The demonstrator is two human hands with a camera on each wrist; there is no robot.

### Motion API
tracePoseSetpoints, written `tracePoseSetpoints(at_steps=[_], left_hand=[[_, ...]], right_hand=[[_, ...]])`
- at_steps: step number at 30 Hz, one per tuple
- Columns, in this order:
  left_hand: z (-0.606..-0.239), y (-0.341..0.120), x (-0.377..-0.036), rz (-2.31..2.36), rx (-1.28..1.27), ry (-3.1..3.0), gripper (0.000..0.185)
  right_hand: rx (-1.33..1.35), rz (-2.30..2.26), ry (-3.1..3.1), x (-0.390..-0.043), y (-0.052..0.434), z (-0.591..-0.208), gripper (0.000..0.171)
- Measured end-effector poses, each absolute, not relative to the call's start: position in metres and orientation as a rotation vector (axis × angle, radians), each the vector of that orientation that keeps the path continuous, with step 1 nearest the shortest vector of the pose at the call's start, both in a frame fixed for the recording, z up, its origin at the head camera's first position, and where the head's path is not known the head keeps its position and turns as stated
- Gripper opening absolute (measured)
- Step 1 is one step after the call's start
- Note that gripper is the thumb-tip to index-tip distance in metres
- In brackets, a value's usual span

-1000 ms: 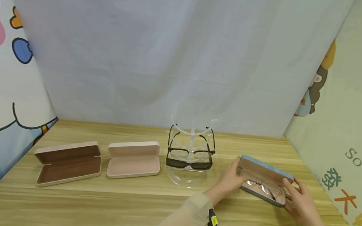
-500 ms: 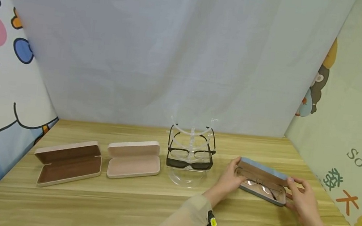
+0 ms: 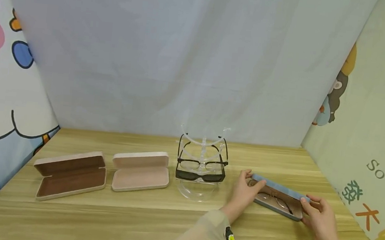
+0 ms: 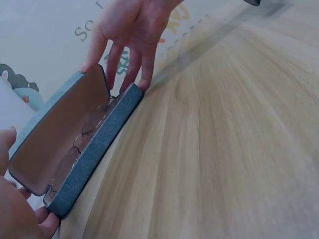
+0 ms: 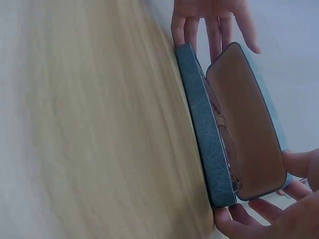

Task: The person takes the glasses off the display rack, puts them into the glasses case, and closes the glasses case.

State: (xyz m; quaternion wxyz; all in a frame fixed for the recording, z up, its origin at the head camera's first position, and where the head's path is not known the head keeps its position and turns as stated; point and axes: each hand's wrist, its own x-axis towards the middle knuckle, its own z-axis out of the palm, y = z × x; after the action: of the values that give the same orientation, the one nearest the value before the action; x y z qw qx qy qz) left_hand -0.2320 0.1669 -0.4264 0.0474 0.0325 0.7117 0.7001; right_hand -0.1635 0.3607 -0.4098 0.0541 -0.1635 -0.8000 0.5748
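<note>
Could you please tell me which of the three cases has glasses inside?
The blue case between the left hand and right hand holds glasses; the brown-lined case and pink-lined case show bare linings.

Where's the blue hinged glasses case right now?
In the head view, the blue hinged glasses case sits at right on the wood-grain table, between the person's left hand and right hand.

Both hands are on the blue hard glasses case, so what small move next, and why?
Probably lower the brown-lined lid gently: it stands partly open, thin wire-framed glasses lie inside the blue hard case, and the left hand and right hand touch its ends.
</note>
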Motion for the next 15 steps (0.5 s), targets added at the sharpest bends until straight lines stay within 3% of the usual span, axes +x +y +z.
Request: tracePoseSetpoints(at_steps=[15], left_hand=[[-0.4333,0.1658,-0.2355,2.156,-0.001,2.262,0.038]], right_hand=[[-0.515,1.748,-2.357,-0.1572,0.3519,-0.4104,0.042]])
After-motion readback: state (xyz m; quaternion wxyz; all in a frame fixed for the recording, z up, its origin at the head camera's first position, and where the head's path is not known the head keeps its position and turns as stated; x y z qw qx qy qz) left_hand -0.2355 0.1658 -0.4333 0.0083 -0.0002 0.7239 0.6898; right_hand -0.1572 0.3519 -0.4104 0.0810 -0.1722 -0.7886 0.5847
